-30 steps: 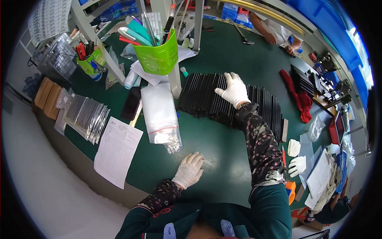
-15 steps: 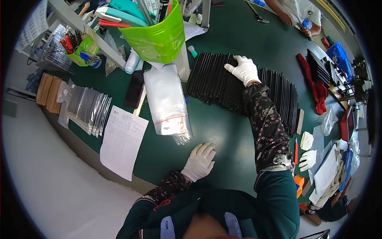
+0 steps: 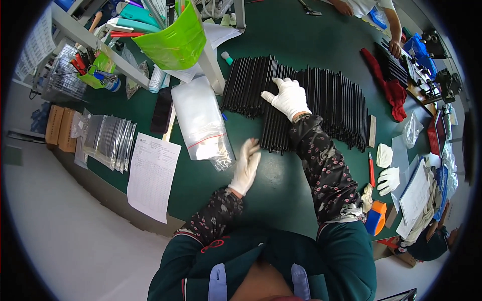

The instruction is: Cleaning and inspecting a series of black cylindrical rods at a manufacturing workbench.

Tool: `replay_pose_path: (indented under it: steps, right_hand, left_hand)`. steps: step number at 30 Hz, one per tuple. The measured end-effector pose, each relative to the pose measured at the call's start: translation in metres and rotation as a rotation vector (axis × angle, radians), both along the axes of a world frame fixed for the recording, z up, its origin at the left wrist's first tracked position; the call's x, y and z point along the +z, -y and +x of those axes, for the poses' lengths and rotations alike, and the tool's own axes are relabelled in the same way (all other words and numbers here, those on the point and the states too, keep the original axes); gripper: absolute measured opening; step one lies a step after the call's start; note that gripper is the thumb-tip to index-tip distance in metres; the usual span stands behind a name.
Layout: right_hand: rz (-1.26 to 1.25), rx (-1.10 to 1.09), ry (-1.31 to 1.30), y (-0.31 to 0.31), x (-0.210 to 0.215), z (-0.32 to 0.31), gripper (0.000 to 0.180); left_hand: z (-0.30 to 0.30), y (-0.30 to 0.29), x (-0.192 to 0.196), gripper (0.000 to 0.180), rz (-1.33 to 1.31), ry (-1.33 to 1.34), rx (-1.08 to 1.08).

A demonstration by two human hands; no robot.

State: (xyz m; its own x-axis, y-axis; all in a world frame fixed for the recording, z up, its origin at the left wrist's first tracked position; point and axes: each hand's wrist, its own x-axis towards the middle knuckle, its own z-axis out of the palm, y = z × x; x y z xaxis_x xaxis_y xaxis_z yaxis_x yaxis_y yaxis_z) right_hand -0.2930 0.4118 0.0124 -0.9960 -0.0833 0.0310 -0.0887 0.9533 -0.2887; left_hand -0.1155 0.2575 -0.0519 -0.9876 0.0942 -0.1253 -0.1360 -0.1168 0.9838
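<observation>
White knit-looking gloves cover my left hand [image 3: 246, 168] and right hand [image 3: 288, 99]. My black oversleeves [image 3: 329, 173] carry small pink flowers and paler patches. My dark green shirt [image 3: 281, 241] shows red-and-white sleeve piping [image 3: 188, 233], a red looped emblem [image 3: 213, 245] and pale blue tabs [image 3: 217, 282] flanking the open neckline.

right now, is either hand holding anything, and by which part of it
The right hand rests over the black rods, partway along their length; whether it grips any cannot be told. The left hand, near some rods' ends, shows nothing held.
</observation>
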Motion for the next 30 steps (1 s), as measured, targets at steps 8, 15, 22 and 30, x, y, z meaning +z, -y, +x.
replay_pose_path:
  steps: [8, 15, 22, 30]
  right_hand:
    - [-0.87, -0.431, 0.141, -0.04, 0.009, 0.11, 0.047]
    - [-1.395, -0.53, 0.614, -0.027, -0.051, 0.11, 0.101]
    - [-1.715, -0.476, 0.473, 0.002, -0.059, 0.148, 0.033]
    - [-1.509, -0.445, 0.572, -0.005, -0.042, 0.273, 0.03]
  left_hand:
    - [-0.08, -0.006, 0.074, 0.049, 0.117, 0.533, -0.083]
    - [-0.101, -0.022, 0.037, 0.036, 0.276, 0.526, -0.254]
    - [-0.064, -0.006, 0.018, 0.033, 0.266, 0.511, -0.245]
    - [0.064, 0.003, 0.021, 0.043, 0.259, 0.642, -0.32]
